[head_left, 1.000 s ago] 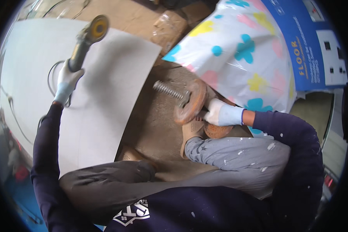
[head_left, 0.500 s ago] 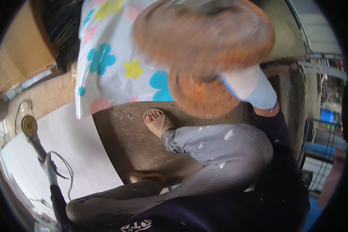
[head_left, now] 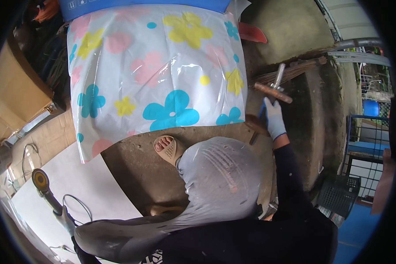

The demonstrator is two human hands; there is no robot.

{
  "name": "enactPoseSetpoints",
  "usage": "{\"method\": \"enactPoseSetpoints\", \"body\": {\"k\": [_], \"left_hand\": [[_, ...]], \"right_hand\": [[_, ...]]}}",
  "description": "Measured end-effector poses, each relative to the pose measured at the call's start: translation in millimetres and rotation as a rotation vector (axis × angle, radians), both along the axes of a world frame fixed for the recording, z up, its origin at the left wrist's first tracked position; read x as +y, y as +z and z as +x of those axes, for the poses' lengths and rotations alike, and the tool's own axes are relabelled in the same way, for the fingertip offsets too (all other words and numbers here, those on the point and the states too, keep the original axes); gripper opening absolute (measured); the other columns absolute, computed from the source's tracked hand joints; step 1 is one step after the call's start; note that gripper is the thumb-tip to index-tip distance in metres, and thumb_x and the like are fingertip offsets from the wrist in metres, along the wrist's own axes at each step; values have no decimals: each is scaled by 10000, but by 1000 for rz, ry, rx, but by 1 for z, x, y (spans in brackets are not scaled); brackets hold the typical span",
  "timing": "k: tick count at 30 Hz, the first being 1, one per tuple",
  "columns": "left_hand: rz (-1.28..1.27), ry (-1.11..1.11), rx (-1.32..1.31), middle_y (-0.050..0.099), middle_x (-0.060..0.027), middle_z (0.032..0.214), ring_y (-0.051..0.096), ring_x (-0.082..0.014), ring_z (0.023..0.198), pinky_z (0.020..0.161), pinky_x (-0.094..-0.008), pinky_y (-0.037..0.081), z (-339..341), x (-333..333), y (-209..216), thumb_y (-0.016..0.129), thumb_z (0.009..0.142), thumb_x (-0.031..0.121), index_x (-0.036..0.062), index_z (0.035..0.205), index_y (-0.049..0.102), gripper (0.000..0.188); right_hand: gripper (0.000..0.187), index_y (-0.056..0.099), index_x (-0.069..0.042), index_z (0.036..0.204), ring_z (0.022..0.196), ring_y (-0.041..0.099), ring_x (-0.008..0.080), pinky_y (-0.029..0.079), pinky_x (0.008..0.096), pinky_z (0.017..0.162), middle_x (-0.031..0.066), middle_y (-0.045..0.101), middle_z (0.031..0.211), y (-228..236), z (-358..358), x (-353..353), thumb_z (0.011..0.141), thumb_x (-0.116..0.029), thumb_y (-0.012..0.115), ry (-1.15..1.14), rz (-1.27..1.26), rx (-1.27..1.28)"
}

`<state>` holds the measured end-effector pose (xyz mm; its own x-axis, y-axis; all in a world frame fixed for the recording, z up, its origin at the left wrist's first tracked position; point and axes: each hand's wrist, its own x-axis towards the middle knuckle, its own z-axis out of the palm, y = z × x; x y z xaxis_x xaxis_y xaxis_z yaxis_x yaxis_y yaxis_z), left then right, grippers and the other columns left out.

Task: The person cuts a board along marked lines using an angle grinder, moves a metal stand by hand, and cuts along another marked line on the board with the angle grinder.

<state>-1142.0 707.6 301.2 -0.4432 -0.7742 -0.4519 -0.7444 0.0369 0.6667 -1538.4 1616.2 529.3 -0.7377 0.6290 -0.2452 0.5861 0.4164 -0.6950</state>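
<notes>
Grinder: the left hand [head_left: 67, 221] holds the grinder [head_left: 48, 196] by its rear body, fingers wrapped round it as far as they show, the fingertips too small to make out.
Disc end: the yellow-centred wheel points up and away from the knee, probably to keep its rim clear of the leg.
Cord: the dark cord [head_left: 84, 203] loops over the white board [head_left: 105, 189], its slack likely leaving the tool free to swing.
Dumbbell: out to the right, the rusty dumbbell [head_left: 273, 92] tilts, one disc above the other; whether it rests on the floor cannot be told.
Right hand: the gloved right hand [head_left: 275, 119] is at the handle between the discs, where a bar is easiest to grasp; whether its fingers close round it, I cannot tell.
Flowered plastic: the sheet [head_left: 158, 55] lies ahead of the sandal [head_left: 168, 150], perhaps as a cover.
</notes>
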Motion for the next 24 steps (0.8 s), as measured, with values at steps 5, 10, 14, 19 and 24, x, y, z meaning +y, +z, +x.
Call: {"method": "enactPoseSetpoints", "body": {"k": [5,10,14,19,24], "left_hand": [[-205,17,-52,596,-32,935,528,-140,734,647,-307,460,37,-53,22,789,888,181,4,1257,550,474],[-217,-42,-243,612,-60,943,528,-159,724,646,-318,458,26,-8,54,808,845,196,1,1247,544,519],[-286,-20,-213,607,-53,1096,555,-173,894,810,-321,493,57,-37,128,787,883,147,-22,1391,495,610],[-210,-78,-181,604,-39,978,558,-134,775,674,-313,495,-30,44,115,762,836,101,2,1307,530,534],[-233,-140,-241,615,-57,954,563,-142,785,694,-323,504,-33,40,147,790,803,156,-23,1287,544,572]], "right_hand": [[176,600,-73,1033,642,607,176,501,367,557,26,630,795,-117,1,41,1027,-238,661,-115,-279,-192],[346,590,-14,1358,986,714,256,591,379,835,138,706,1164,-159,-15,73,1045,-163,605,-142,-788,-174],[335,602,-13,1335,992,713,277,587,396,842,143,712,1167,-199,-40,44,1044,-179,599,-26,-923,-306],[326,617,-11,1308,999,711,304,584,418,850,150,720,1170,-180,-69,111,1044,-199,592,88,-791,-383],[321,633,-10,1280,1007,710,331,580,440,858,156,727,1173,-191,-83,126,1043,-220,584,178,-736,-466]]}}
